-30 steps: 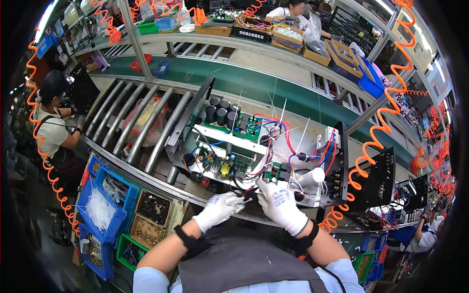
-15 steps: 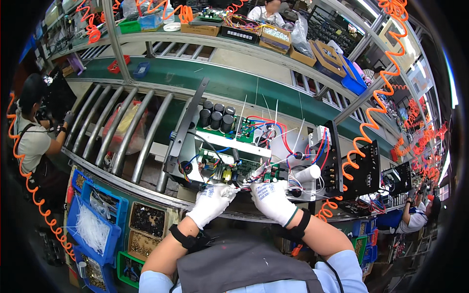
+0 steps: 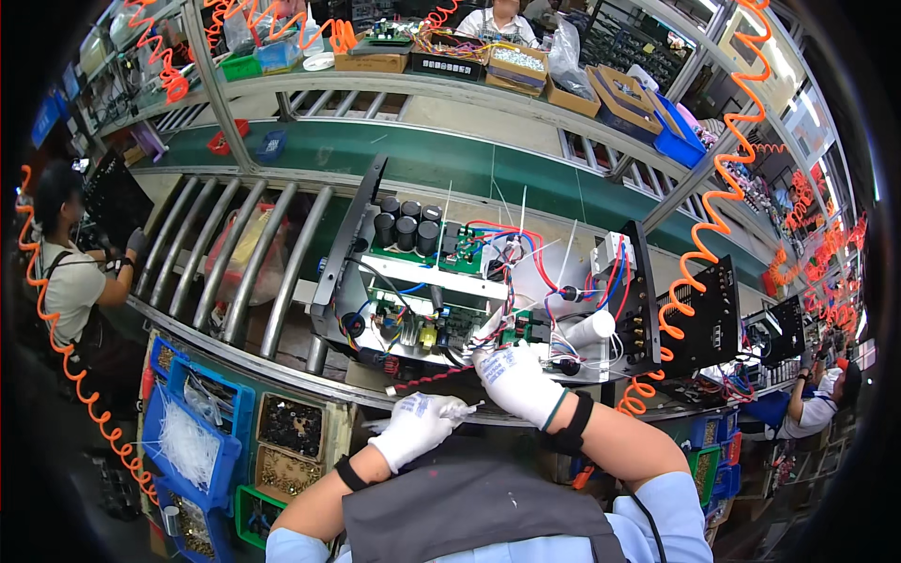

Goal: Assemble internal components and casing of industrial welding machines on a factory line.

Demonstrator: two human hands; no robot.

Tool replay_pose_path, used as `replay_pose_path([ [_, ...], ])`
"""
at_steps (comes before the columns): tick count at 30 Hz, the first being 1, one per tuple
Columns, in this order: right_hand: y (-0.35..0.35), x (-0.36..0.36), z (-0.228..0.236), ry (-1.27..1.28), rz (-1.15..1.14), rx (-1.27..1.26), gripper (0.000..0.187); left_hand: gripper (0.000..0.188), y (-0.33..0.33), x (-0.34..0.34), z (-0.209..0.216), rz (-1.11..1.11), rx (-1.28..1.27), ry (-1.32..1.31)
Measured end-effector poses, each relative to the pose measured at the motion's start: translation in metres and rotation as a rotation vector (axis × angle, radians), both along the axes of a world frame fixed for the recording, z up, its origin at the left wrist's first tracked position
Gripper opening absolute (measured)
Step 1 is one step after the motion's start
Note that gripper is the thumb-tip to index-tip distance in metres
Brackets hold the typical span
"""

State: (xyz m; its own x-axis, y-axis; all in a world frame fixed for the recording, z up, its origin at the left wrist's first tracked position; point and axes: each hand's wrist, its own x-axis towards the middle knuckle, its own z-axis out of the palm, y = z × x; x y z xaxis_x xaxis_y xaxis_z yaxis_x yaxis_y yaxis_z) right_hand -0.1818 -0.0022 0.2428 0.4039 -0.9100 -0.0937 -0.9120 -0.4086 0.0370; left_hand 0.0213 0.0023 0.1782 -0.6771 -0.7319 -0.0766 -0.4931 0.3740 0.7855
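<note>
An open black metal chassis [image 3: 328, 298] full of electronics lies before me on the roller line. My right hand [image 3: 519, 383], white-gloved, is at its front edge, its fingers closed round a wire bundle [image 3: 488, 330]; the fingertips are partly hidden. Nearer to my body, off the chassis, my left hand [image 3: 419, 430] is closed on thin white cable ties [image 3: 472, 407], whose ends stick out on both sides. Between that hand and the chassis, a twisted red-and-black cable [image 3: 434, 378] with a small white plug hangs over the front edge. Black capacitors [image 3: 406, 228] stand inside at the back left.
Blue bins, one with white cable ties [image 3: 188, 441], and trays of screws [image 3: 289, 472] stand lower left. Metal rollers [image 3: 253, 263] run left of the chassis. An orange coiled hose [image 3: 709, 249] hangs at right, near another black chassis [image 3: 706, 310]. A co-worker [image 3: 70, 263] holds a black panel at left.
My left hand has drawn back from the chassis edge toward my body. The red-and-black cable now sticks out over the front edge. My right hand stays by the wires.
</note>
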Motion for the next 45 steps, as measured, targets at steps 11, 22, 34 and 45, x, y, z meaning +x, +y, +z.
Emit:
replay_pose_path([
  [11,-0.011,-0.027,0.003,-0.343,-0.141,0.236,0.027,0.010,-0.006,-0.055,0.000,0.528,0.756,0.447],
  [22,-0.005,-0.013,-0.040,-0.674,-0.513,0.323,0.024,0.029,-0.002,-0.062,-0.023,0.437,0.719,0.728],
  [34,0.024,-0.005,-0.023,-0.723,-0.311,-0.046,0.019,0.020,-0.010,-0.044,-0.007,0.281,0.182,0.123],
  [45,0.036,-0.034,-0.025,-1.261,-0.557,0.292,0.021,0.032,-0.001,-0.054,0.013,0.394,0.643,0.550],
])
